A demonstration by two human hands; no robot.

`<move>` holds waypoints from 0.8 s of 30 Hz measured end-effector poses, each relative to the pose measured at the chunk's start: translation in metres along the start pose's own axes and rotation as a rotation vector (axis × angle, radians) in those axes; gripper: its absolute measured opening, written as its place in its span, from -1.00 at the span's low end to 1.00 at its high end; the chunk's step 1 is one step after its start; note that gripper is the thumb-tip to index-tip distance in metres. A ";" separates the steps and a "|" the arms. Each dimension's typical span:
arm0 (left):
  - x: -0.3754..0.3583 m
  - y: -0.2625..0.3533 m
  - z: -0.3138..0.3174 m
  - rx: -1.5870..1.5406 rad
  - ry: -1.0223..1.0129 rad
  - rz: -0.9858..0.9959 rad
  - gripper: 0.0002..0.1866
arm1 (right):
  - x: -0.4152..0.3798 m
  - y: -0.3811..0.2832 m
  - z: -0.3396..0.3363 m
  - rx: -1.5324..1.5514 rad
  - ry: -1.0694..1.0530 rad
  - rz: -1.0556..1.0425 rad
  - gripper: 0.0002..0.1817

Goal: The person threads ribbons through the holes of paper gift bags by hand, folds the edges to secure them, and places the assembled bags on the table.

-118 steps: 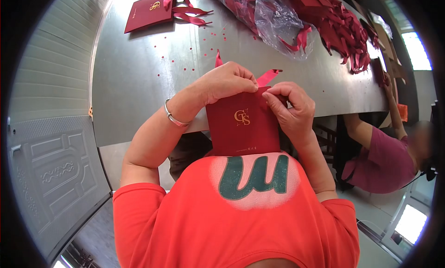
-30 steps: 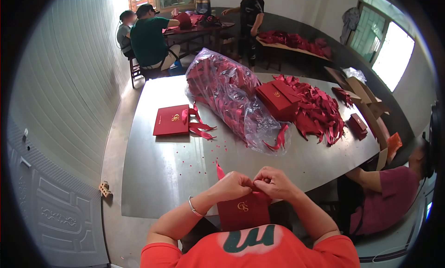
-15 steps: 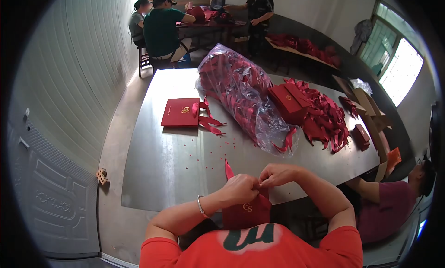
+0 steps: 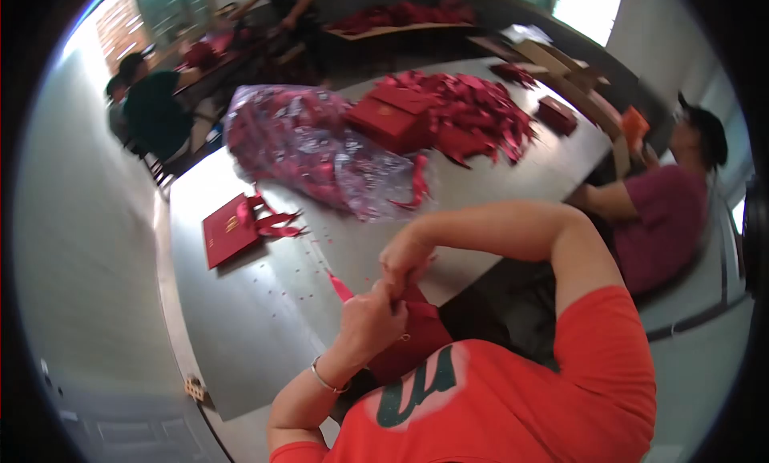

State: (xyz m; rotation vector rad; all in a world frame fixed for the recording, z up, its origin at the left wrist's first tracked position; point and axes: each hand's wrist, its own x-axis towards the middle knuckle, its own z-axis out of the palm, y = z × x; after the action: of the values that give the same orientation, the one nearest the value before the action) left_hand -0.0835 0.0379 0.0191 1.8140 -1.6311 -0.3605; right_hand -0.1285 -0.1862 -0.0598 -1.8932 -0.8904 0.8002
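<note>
A red bag [image 4: 418, 335] with a gold mark stands against my body at the table's near edge. My left hand [image 4: 372, 323] is closed at its top, with a bright ribbon [image 4: 340, 287] sticking out beside the fingers. Touching it from above, my right hand [image 4: 406, 257] is pinched at the same spot; what its fingertips hold is hidden. Farther left on the metal table [image 4: 336, 247] lies a flat red bag [image 4: 231, 232] with loose ribbons. Small red bits are scattered between that bag and my left hand.
A clear plastic sack [image 4: 312, 146] of red items lies mid-table. Beyond it are a red box-shaped bag [image 4: 392, 117], a ribbon heap [image 4: 481, 114] and a small red box [image 4: 557, 115]. A person [image 4: 661, 215] sits at the right near cardboard boxes [image 4: 589, 98]. Other people are at the back left.
The view has turned right, so the table and everything on it appear rotated and shifted left. My right hand has risen slightly above my left, and its elbow is higher. Both hands stay at the bag's top.
</note>
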 end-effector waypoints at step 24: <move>0.002 -0.023 0.024 -0.075 0.063 0.074 -0.90 | 0.004 -0.095 0.012 0.589 0.595 0.876 -0.93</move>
State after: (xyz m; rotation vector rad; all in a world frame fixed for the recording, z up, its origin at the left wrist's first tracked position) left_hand -0.0798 0.0293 -0.0126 1.6880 -1.6150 -0.3239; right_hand -0.1604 -0.1432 0.0191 -1.7661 0.5476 0.7857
